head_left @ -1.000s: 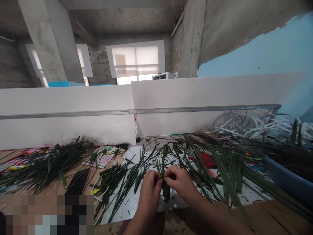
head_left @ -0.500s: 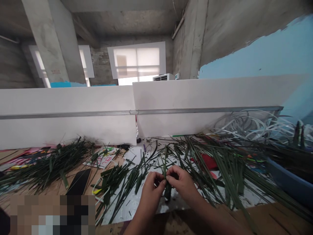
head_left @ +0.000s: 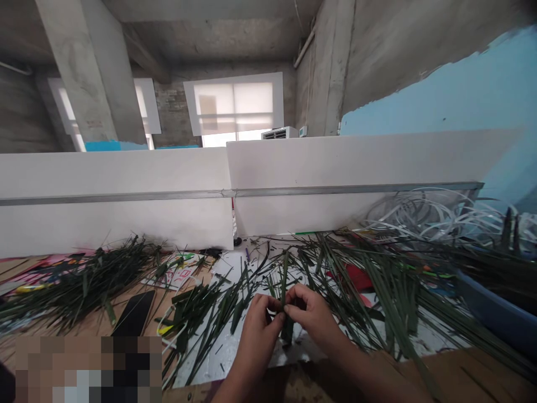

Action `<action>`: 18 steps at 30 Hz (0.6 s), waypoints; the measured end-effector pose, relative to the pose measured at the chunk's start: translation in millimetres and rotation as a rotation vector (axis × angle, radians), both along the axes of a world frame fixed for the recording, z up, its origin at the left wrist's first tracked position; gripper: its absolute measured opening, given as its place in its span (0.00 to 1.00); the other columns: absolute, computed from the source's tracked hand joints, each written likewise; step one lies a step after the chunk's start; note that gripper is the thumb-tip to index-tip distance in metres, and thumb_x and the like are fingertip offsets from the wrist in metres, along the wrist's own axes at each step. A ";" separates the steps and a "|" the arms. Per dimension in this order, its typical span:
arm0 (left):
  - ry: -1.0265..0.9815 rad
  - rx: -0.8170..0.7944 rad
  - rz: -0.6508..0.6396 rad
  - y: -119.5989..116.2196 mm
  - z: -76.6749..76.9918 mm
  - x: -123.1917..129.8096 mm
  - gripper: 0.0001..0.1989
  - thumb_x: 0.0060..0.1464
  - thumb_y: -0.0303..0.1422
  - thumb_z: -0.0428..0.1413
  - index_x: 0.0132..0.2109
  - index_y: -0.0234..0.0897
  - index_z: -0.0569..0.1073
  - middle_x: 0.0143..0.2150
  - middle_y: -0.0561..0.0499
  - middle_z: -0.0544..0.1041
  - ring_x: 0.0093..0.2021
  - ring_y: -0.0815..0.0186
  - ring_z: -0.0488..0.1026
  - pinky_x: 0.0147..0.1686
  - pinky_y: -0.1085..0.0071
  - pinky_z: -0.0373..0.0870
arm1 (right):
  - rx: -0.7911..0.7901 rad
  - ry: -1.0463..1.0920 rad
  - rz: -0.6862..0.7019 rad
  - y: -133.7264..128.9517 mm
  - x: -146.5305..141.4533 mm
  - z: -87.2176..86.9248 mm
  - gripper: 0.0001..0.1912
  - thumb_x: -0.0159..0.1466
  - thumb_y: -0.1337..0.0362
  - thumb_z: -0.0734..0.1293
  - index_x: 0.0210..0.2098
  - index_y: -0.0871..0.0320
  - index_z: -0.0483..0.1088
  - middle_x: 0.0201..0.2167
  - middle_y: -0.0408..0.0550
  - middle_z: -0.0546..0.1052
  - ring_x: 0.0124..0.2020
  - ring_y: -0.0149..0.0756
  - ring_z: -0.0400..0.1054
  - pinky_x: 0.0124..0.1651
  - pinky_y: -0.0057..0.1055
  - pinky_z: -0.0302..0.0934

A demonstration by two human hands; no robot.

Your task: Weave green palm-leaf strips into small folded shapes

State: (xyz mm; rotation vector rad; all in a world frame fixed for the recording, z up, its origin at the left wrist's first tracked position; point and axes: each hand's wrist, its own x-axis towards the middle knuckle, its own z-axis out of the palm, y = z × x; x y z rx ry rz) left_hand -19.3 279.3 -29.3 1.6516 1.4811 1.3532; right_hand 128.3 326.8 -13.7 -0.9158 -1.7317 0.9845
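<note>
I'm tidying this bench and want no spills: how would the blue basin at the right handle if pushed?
The blue basin looks like smooth plastic, so it would probably slide. Dark leaves heaped inside may add weight and snag.

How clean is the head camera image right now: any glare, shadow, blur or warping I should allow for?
Head view: the window is washed out by backlight; white table covering shows small glints beside the left hand; dark leaf bundle loses detail beneath the fingers; wide-angle stretching toward the edges; a pixelated block hides the lower left corner.
</note>
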 end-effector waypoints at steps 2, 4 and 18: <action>0.011 -0.008 -0.002 0.0 1.4 0.4 0.03 0.52 0.32 0.54 0.34 0.39 0.69 0.36 0.51 0.68 0.35 0.62 0.65 0.36 0.67 0.61 | 0.004 0.003 -0.001 -1.0 -0.2 -0.3 0.05 0.50 0.62 0.64 0.26 0.56 0.67 0.24 0.41 0.66 0.27 0.36 0.59 0.31 0.31 0.52; 0.028 -0.007 0.002 -1.3 3.8 1.1 0.04 0.53 0.33 0.53 0.31 0.39 0.66 0.35 0.51 0.67 0.35 0.61 0.65 0.36 0.67 0.61 | 0.020 0.004 -0.007 -2.0 -0.5 -1.1 0.05 0.51 0.62 0.63 0.26 0.56 0.66 0.24 0.41 0.66 0.28 0.36 0.59 0.31 0.31 0.53; 0.245 -0.055 -0.075 -14.9 18.5 8.1 0.03 0.53 0.28 0.51 0.32 0.40 0.63 0.40 0.48 0.68 0.42 0.59 0.67 0.42 0.66 0.60 | 0.070 0.112 -0.141 -6.7 0.2 -1.4 0.02 0.54 0.63 0.62 0.26 0.55 0.65 0.24 0.39 0.65 0.26 0.34 0.58 0.30 0.30 0.53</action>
